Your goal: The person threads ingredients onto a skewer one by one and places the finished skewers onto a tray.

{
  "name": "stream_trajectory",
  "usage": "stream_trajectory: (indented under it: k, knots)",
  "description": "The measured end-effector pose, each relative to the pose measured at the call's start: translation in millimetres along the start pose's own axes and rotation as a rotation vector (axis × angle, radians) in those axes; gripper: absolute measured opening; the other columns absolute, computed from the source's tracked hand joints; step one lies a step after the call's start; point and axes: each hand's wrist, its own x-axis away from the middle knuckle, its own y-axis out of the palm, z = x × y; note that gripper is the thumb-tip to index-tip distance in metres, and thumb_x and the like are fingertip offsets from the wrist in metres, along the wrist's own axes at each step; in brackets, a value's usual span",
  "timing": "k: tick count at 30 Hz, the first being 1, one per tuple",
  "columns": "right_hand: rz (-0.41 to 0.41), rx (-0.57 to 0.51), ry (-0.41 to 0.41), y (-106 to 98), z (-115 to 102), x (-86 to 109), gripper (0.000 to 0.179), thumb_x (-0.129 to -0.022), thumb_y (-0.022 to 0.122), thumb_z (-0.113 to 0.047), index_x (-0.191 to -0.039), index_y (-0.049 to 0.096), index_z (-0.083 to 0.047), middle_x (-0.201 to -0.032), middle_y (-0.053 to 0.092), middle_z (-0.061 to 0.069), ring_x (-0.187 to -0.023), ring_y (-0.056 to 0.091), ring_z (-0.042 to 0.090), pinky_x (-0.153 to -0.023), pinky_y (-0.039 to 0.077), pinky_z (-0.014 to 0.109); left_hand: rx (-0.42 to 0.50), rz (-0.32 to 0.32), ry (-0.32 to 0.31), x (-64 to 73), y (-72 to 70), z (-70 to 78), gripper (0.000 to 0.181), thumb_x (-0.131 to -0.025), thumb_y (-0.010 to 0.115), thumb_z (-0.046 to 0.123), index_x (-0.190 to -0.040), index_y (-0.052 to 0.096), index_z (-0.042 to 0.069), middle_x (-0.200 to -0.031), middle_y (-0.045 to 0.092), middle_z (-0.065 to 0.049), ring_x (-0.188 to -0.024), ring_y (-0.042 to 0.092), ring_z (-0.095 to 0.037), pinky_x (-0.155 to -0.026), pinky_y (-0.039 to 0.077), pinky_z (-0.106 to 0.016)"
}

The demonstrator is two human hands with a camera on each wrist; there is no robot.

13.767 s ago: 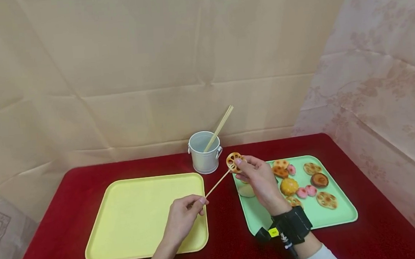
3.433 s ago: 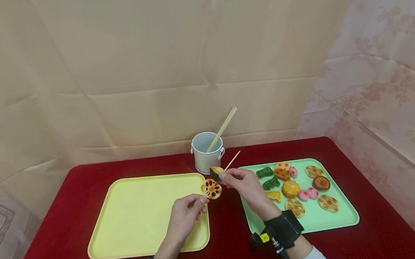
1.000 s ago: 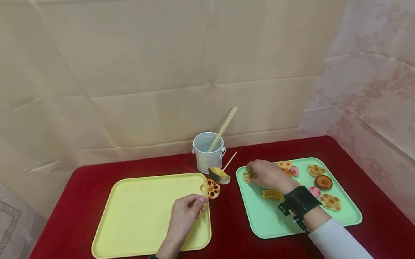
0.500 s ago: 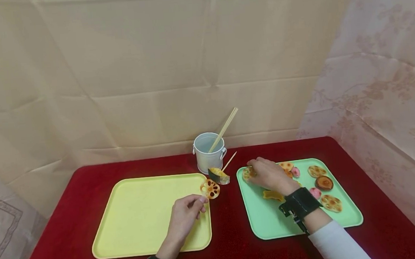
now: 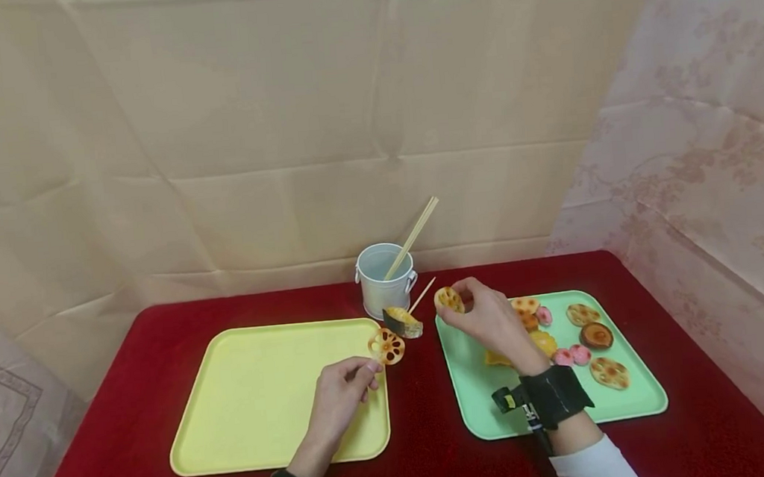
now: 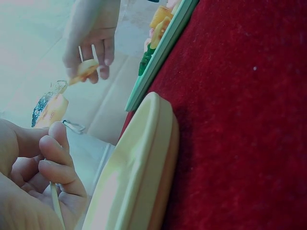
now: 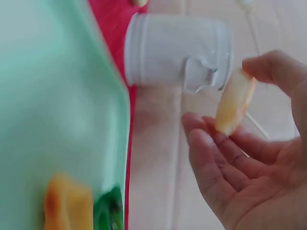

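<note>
My left hand (image 5: 342, 395) pinches a bamboo skewer (image 6: 56, 206) near its lower end, over the right edge of the yellow tray (image 5: 246, 399). Threaded on the skewer are a browned lotus root slice (image 5: 387, 347), close to the fingers, and above it a dark-skinned pumpkin piece (image 5: 403, 323). The bare skewer tip (image 5: 423, 295) sticks out beyond the pumpkin. My right hand (image 5: 492, 318) grips another lotus root slice (image 5: 449, 300) between thumb and fingers, just right of that tip and apart from it. In the right wrist view this slice (image 7: 235, 101) appears edge-on.
A white metal bucket (image 5: 385, 298) with several skewers (image 5: 412, 237) leaning in it stands behind the hands. The green tray (image 5: 496, 409) bears several food pieces, including a mushroom (image 5: 595, 336), pink balls (image 5: 572, 356) and lotus root slices (image 5: 610, 374). Red cloth covers the table (image 5: 424, 430).
Earlier the first lotus root slice, then the pumpkin piece went onto the skewer. Since half a second ago, my right hand has lifted another lotus root slice off the green tray. The left hand stays put.
</note>
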Motion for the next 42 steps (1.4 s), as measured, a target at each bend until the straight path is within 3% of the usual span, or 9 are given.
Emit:
stream_trajectory:
  k: [5,9,12,17,21,28,33,42]
  knots:
    - [-0.004,-0.31,0.088,2.3,-3.4,-0.2,0.059,-0.093,0.077,-0.039,-0.135,0.053,-0.004,-0.118,0.065,0.016,-0.096,0.067,0.033,-0.081,0.057,0.04,0.006,0.003,0.003,0.5,0.6,2.3,0.017,-0.1,0.066,0.01,-0.098,0.077,-0.002,-0.071,0.068,-0.006,-0.06,0.056,-0.016,-0.054,0.04,-0.02]
    - [-0.004,-0.545,0.129,6.7,0.5,0.2,0.058,-0.095,0.077,-0.032,-0.138,0.051,-0.004,-0.11,0.067,0.016,-0.097,0.07,0.039,-0.083,0.059,0.038,0.01,0.001,0.002,0.3,2.5,3.6,0.017,-0.1,0.066,0.009,-0.098,0.077,-0.003,-0.071,0.067,-0.004,-0.06,0.056,-0.016,-0.054,0.04,-0.02]
    - [0.008,-0.637,0.161,9.9,3.9,-0.5,0.057,-0.096,0.077,-0.028,-0.139,0.051,-0.003,-0.104,0.069,0.012,-0.093,0.07,0.031,-0.081,0.058,0.028,0.008,0.001,0.005,0.3,3.6,4.3,0.017,-0.1,0.065,0.009,-0.098,0.077,-0.003,-0.071,0.067,-0.004,-0.06,0.056,-0.016,-0.054,0.04,-0.02]
    - [0.005,-0.799,0.191,15.8,9.2,-2.5,0.052,-0.101,0.071,-0.021,-0.145,0.051,-0.002,-0.102,0.071,0.003,-0.085,0.069,0.014,-0.08,0.057,0.024,-0.003,0.003,0.008,0.9,3.0,5.4,0.016,-0.1,0.065,0.008,-0.097,0.077,-0.001,-0.071,0.067,-0.004,-0.061,0.056,-0.017,-0.054,0.04,-0.02]
    - [-0.029,-0.928,0.21,19.5,10.6,-3.0,0.049,-0.107,0.06,-0.022,-0.15,0.048,-0.002,-0.108,0.067,0.001,-0.089,0.068,0.013,-0.081,0.056,0.022,-0.008,0.004,0.01,1.6,1.9,5.4,0.017,-0.101,0.065,0.009,-0.097,0.077,-0.001,-0.071,0.067,-0.004,-0.061,0.056,-0.015,-0.054,0.041,-0.021]
    - [0.0,-1.073,0.194,17.1,8.2,-1.3,0.049,-0.111,0.048,-0.019,-0.155,0.04,0.002,-0.114,0.058,0.004,-0.085,0.065,0.009,-0.077,0.054,0.019,-0.015,0.003,0.007,1.6,2.7,6.8,0.017,-0.1,0.065,0.009,-0.097,0.077,-0.002,-0.07,0.066,-0.003,-0.06,0.054,-0.013,-0.054,0.04,-0.021]
    - [0.082,-1.116,0.21,14.6,8.3,-0.2,0.043,-0.109,0.052,-0.01,-0.149,0.043,0.004,-0.11,0.062,0.004,-0.084,0.068,0.009,-0.077,0.055,0.019,-0.011,-0.024,0.015,2.3,4.2,8.4,0.014,-0.098,0.065,0.006,-0.097,0.078,-0.001,-0.07,0.066,-0.003,-0.06,0.055,-0.013,-0.054,0.041,-0.021]
    - [0.158,-1.146,0.23,12.1,8.3,2.4,0.039,-0.108,0.056,-0.017,-0.143,0.048,-0.001,-0.116,0.066,0.005,-0.092,0.069,0.011,-0.084,0.055,0.019,-0.014,-0.066,0.02,4.1,7.2,9.1,0.014,-0.098,0.069,0.009,-0.096,0.078,-0.003,-0.069,0.067,-0.005,-0.059,0.056,-0.015,-0.055,0.042,-0.022]
